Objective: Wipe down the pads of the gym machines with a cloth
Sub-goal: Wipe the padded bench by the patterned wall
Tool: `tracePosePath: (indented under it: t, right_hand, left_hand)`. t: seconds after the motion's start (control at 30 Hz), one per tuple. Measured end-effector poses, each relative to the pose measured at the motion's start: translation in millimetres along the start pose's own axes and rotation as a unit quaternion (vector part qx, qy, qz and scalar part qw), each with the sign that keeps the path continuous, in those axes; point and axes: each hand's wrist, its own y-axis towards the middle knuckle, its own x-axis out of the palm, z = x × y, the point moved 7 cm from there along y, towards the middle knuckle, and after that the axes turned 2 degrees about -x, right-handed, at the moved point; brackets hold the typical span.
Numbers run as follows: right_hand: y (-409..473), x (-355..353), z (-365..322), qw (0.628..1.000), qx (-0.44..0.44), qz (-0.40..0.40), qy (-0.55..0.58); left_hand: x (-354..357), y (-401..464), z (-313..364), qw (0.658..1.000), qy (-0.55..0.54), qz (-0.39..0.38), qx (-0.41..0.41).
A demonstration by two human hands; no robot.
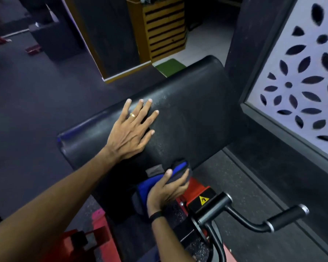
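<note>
Floor: dark and rubbery, it spread across the left and far left of the scene, with a paler tiled patch far off beyond a green mat.
Panel: a white screen with leaf-shaped cut-outs stood at the right, in a dark frame.
Pad: a large black padded block ran from near left to far right through the middle of the scene; its top looked faintly speckled and dusty.
Frame: red machine parts showed below the near edge of the pad, with a yellow warning sticker on a black block just right of them.
Handle: a black bar with a grip and silver end cap reached out to the near right.
Rack: a wooden slatted unit stood far off, behind the pad.
Left hand: it lay flat on top of the pad with fingers spread wide, palm down, holding nothing; a gold ring sat on one finger.
Right hand: it was closed round the cloth at the near edge of the pad, thumb over the top; a dark band circled the wrist.
Cloth: blue and bunched, it was pressed against the pad's near side, right of the left forearm.
</note>
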Motion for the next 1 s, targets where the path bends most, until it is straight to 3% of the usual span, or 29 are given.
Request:
tracePosePath:
  t: [0.1, 0.3, 0.57, 0.63, 0.7, 0.77, 0.83, 0.93, 1.0]
  right_hand:
    - [46.7, -13.7, -34.0, 0.998, -0.034, 0.018, 0.046]
    - [137.8, -17.9, -64.3, 0.999, -0.043, 0.019, 0.002]
    - [159.3, -14.5, -71.2, 0.996, -0.006, 0.065, -0.061]
    - [143.1, -12.6, -85.8, 0.994, -0.060, 0.056, -0.077]
    - [105.5, 0.7, -116.2, 0.975, -0.193, 0.009, -0.104]
    - [50.0, 20.0, -146.1, 0.928, -0.341, -0.057, -0.140]
    - [-5.4, 36.4, -164.4, 0.850, -0.484, -0.120, -0.167]
    - [-38.4, 42.1, -182.6, 0.666, -0.694, -0.209, -0.178]
    - [-11.4, 41.9, -200.0, 0.552, -0.778, -0.246, -0.173]
  left_hand:
    - [-0.3, 14.5, -11.3, 0.999, -0.006, 0.000, -0.045]
    - [-10.1, 30.0, -72.8, 0.976, -0.053, 0.005, -0.212]
    - [-22.6, -19.6, -88.4, 0.960, -0.058, 0.007, -0.275]
    - [-23.4, -32.0, -85.6, 0.957, -0.063, 0.005, -0.285]
    - [-19.1, -43.5, -80.2, 0.952, -0.065, -0.003, -0.299]
    - [-17.4, -53.2, -72.7, 0.945, -0.070, -0.008, -0.320]
    - [-17.5, -56.7, -63.3, 0.935, -0.086, -0.005, -0.345]
    - [-24.6, -53.2, -47.5, 0.926, -0.104, 0.007, -0.363]
    - [-28.5, -47.5, -37.9, 0.926, -0.114, 0.018, -0.359]
